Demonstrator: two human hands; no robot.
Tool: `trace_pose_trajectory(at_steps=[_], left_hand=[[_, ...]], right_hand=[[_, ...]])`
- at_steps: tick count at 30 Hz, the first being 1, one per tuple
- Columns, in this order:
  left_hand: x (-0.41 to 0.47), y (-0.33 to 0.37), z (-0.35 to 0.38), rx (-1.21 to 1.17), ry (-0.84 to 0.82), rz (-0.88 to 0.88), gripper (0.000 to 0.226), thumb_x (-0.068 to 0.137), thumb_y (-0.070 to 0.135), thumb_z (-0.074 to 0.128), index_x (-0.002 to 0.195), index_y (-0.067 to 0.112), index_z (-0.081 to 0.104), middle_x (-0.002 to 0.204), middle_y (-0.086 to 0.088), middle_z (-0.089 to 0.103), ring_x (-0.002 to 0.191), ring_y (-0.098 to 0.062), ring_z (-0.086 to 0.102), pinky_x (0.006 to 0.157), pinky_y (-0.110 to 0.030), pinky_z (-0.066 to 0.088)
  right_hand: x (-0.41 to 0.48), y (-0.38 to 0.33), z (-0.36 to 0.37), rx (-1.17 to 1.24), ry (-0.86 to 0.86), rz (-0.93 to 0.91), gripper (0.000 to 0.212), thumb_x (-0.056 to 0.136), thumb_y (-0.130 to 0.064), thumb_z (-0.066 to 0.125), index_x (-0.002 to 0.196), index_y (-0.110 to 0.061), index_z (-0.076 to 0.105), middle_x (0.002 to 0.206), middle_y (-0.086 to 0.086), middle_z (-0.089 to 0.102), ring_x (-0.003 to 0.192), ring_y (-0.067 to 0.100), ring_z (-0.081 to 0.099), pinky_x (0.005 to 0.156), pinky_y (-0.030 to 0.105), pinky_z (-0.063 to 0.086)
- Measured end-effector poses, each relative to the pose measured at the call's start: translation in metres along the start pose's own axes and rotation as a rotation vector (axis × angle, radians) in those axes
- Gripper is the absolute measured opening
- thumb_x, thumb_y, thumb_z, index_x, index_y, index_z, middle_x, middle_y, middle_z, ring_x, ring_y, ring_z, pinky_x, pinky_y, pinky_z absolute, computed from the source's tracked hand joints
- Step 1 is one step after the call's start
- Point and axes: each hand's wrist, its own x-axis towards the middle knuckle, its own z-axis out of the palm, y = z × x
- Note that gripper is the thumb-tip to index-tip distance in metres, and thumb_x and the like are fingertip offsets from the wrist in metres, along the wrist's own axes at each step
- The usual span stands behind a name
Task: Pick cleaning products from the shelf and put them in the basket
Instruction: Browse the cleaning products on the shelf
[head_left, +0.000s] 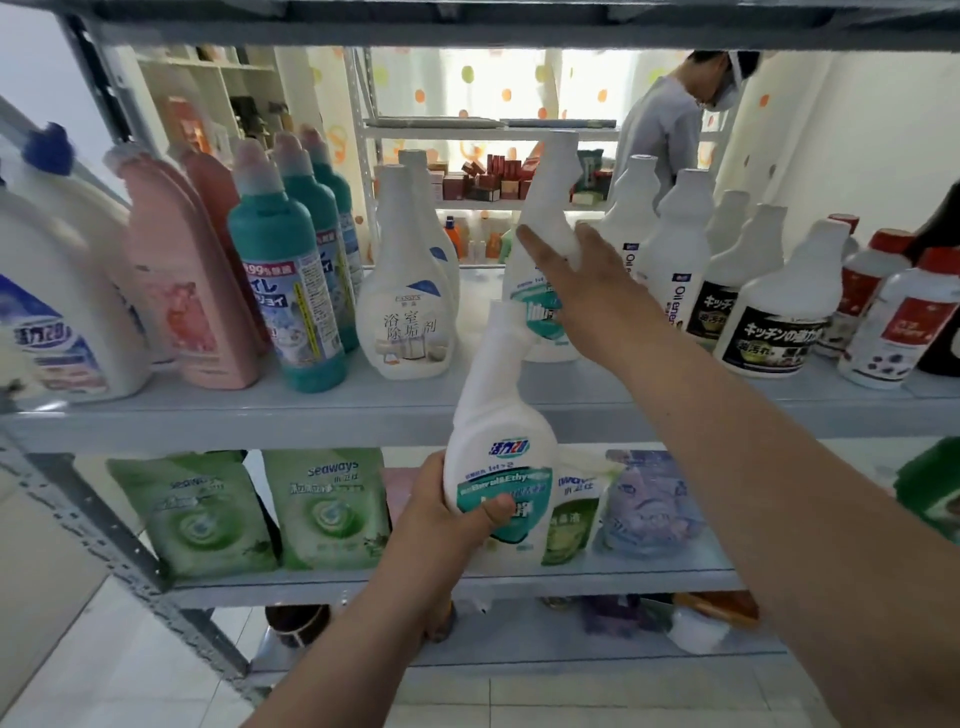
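Grey metal shelf (260, 421): one white teal-labelled plastic bottle (498, 452) is held clear by the left hand (441, 519), its twin (543, 208) is gripped by the right hand (587, 296); basket unseen, neither judged deposited.

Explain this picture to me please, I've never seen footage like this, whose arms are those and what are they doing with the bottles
There is no machine here. The single picture comes from a camera worn on a person's head, looking forward and down, so the two bare arms reaching in are the wearer's own.

The left hand holds a white front bottle with a teal label, in front of the grey metal shelf. The right hand grips the neck of a matching second bottle at the middle shelf; I cannot tell if it is lifted yet.

Along that shelf stand pink bottles, teal bottles and other white ones. Green pouches sit on the shelf below. Another person stands behind the rack. No basket is in view.
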Motion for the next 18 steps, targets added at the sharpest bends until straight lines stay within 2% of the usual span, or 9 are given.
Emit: trace_pose_trajectory(at_steps=[3, 5, 8, 11, 14, 16, 18], left_hand=[[0.003, 0.003, 0.002, -0.047, 0.009, -0.015, 0.066, 0.066, 0.038, 0.086, 0.123, 0.022, 0.057, 0.107, 0.002, 0.078, 0.095, -0.016, 0.075, 0.067, -0.022, 0.057], [0.006, 0.005, 0.003, -0.061, 0.010, -0.017, 0.065, 0.065, 0.039, 0.084, 0.122, 0.023, 0.057, 0.106, 0.003, 0.078, 0.093, -0.013, 0.075, 0.067, -0.021, 0.057], [0.009, 0.007, 0.004, -0.090, 0.006, -0.017, 0.064, 0.065, 0.036, 0.084, 0.121, 0.022, 0.057, 0.105, 0.003, 0.078, 0.091, -0.014, 0.076, 0.065, -0.021, 0.057], [0.012, 0.007, 0.005, -0.104, 0.008, -0.012, 0.065, 0.064, 0.033, 0.085, 0.121, 0.020, 0.056, 0.105, 0.000, 0.078, 0.093, -0.016, 0.076, 0.067, -0.023, 0.058], [0.012, 0.010, 0.006, -0.109, 0.003, -0.002, 0.065, 0.065, 0.034, 0.085, 0.122, 0.022, 0.056, 0.105, 0.001, 0.078, 0.093, -0.016, 0.076, 0.067, -0.024, 0.059], [0.010, 0.009, 0.005, -0.124, -0.007, -0.006, 0.064, 0.068, 0.032, 0.085, 0.124, 0.020, 0.056, 0.108, -0.001, 0.078, 0.098, -0.020, 0.076, 0.072, -0.033, 0.062], [0.007, 0.008, 0.003, -0.138, -0.022, -0.010, 0.063, 0.075, 0.029, 0.085, 0.129, 0.016, 0.055, 0.115, -0.005, 0.076, 0.105, -0.025, 0.074, 0.084, -0.046, 0.063]], right_hand=[[0.012, 0.004, 0.006, 0.021, -0.023, -0.048, 0.109, 0.084, 0.008, 0.069, 0.158, -0.046, 0.011, 0.165, 0.009, 0.012, 0.146, 0.039, 0.028, 0.104, 0.057, 0.047], [0.021, 0.010, 0.009, 0.035, -0.035, -0.073, 0.106, 0.082, 0.009, 0.070, 0.156, -0.045, 0.016, 0.165, 0.006, 0.013, 0.146, 0.039, 0.029, 0.104, 0.057, 0.048], [0.034, 0.020, 0.011, -0.003, -0.008, -0.128, 0.097, 0.084, 0.004, 0.074, 0.152, -0.040, 0.020, 0.163, 0.012, 0.021, 0.145, 0.040, 0.030, 0.107, 0.059, 0.044], [0.043, 0.028, 0.015, -0.057, 0.025, -0.193, 0.086, 0.088, 0.001, 0.071, 0.154, -0.032, 0.028, 0.161, 0.018, 0.030, 0.142, 0.041, 0.030, 0.115, 0.057, 0.036], [0.043, 0.030, 0.017, -0.031, -0.017, -0.176, 0.089, 0.091, 0.005, 0.065, 0.158, -0.039, 0.025, 0.168, 0.011, 0.017, 0.151, 0.036, 0.019, 0.122, 0.055, 0.029], [0.029, 0.022, 0.015, 0.024, -0.035, -0.124, 0.093, 0.090, 0.011, 0.060, 0.158, -0.042, 0.026, 0.171, 0.003, 0.009, 0.155, 0.031, 0.011, 0.125, 0.054, 0.023], [0.000, 0.009, 0.017, 0.200, 0.049, -0.090, 0.075, 0.093, 0.008, 0.055, 0.156, -0.032, 0.040, 0.169, 0.008, 0.020, 0.154, 0.034, 0.018, 0.125, 0.049, 0.022]])
